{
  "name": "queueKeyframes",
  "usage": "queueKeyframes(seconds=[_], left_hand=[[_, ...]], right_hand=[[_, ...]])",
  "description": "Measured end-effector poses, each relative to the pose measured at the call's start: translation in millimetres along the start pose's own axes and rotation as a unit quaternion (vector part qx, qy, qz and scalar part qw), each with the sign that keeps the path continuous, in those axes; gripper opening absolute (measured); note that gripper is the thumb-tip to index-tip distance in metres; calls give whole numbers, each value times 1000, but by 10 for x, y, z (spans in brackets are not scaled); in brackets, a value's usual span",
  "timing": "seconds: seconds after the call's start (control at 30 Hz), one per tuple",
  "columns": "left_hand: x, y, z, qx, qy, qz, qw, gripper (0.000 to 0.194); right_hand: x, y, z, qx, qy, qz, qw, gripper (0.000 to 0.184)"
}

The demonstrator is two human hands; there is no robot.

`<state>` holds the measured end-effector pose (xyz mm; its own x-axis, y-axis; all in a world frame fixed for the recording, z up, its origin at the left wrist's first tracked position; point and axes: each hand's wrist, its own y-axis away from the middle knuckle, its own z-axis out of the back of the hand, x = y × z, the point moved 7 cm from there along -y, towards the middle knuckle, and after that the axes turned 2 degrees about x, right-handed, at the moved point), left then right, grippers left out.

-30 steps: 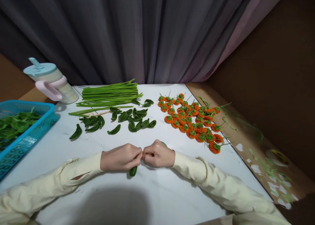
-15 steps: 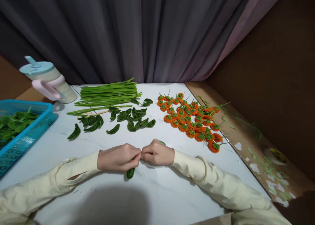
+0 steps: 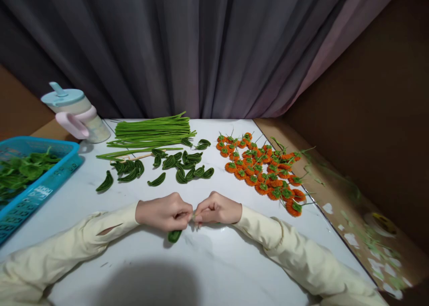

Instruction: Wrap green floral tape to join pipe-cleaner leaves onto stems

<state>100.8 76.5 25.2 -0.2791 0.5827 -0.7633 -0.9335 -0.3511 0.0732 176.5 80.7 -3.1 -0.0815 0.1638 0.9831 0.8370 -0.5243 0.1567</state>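
Note:
My left hand and my right hand meet fingertip to fingertip low on the white table. Both are closed in a pinch on one small green pipe-cleaner leaf, whose dark tip sticks out below my left hand. A thin green strand shows between the fingertips. Beyond the hands lie several loose green leaves, a bundle of straight green pipe cleaners and a heap of orange pipe-cleaner fruits with green tops.
A blue plastic basket with green pieces sits at the left edge. A lidded cup with a pink handle stands at the back left. A brown cardboard wall borders the right side, a dark curtain the back.
The hands stay joined on the leaf; the fingers have shifted slightly and the leaf's tip has turned a little leftward. The camera has tilted slightly.

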Motion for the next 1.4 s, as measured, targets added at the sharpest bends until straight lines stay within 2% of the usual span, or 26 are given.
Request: queueKeyframes(seconds=[0.2,0.43,0.7,1.03,1.2,1.33,1.4], left_hand=[[-82,-13,-90,29,-29,-2,999,17],[-108,4,81,-17,2,-15,1000,19],[-78,0,100,-12,9,-4,1000,20],[-53,-1,62,-4,-3,16,1000,19],[-22,-8,29,-16,-9,36,999,20],[-203,-17,22,6,45,-6,999,21],[-316,-1,62,26,66,-26,997,20]], right_hand=[[26,8,-39,42,12,-13,999,29],[-43,39,19,22,-64,-14,998,39],[-41,27,2,35,-107,-5,994,39],[-18,28,16,-5,12,3,1000,38],[38,26,5,-47,172,20,984,27],[91,15,29,-102,303,39,947,20],[86,6,42,-103,287,36,952,19]])
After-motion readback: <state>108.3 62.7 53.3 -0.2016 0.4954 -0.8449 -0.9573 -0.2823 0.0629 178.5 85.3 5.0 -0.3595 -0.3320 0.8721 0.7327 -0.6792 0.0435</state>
